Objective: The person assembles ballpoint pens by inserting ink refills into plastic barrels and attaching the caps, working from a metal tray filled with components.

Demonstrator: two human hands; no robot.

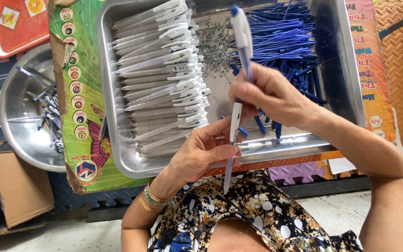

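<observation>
Pinching a clear pen barrel (231,149), the left hand (201,151) was closed; a blue refill (242,42) was gripped by the right hand (269,95), just above those fingers. Insertion seemed underway; careful alignment was needed.

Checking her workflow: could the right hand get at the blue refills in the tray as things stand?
Probably yes: the right hand hovers just over the blue refills, nothing between them, though it already holds a pen part.

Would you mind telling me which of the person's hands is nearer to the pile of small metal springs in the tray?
The right hand: it is just below and right of the springs. The left hand is lower, at the tray's near rim.
</observation>
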